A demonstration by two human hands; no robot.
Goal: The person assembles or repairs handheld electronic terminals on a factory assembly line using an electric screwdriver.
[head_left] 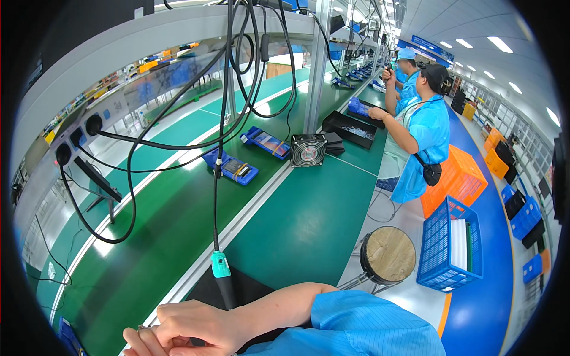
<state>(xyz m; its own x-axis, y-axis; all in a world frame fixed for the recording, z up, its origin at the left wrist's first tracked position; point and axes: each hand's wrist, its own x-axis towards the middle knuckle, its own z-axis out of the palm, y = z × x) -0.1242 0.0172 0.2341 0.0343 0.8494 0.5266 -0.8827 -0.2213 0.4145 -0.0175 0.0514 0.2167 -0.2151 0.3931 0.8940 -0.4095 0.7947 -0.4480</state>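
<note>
Right hand curled, hold hidden; left hand indistinguishable. Forearm, if lifted, could knock tool hanging near tabletop's left edge.

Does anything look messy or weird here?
Maybe the thick black rubbery cables: they dangle in untidy, crisscrossing loops from the pale grey metal frame over the smooth green belt. No spill or damage stands out.

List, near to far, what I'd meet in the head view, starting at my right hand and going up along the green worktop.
Your right hand → teal piece on the hanging cable → square fan → black tray → blue device
</note>
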